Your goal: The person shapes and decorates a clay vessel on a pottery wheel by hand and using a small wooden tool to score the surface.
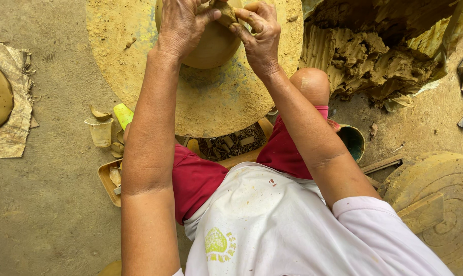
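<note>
A round clay pot [211, 48] sits on a large clay-coated potter's wheel disc [211, 97] in front of me. My left hand [180, 23] rests on the pot's left upper side and pinches a small lump of clay [225, 13] at its top. My right hand [262, 36] grips the same lump from the right with thumb and fingers. Both hands meet over the pot's top edge, which the frame cuts off.
A big heap of raw clay [374, 51] lies on plastic at upper right. A clay slab on sacking [1, 97] is at left. A plastic cup [101, 132], a tray of scraps [111, 179], a green bowl [353, 140] and a wooden spiral disc [441, 199] surround my knees.
</note>
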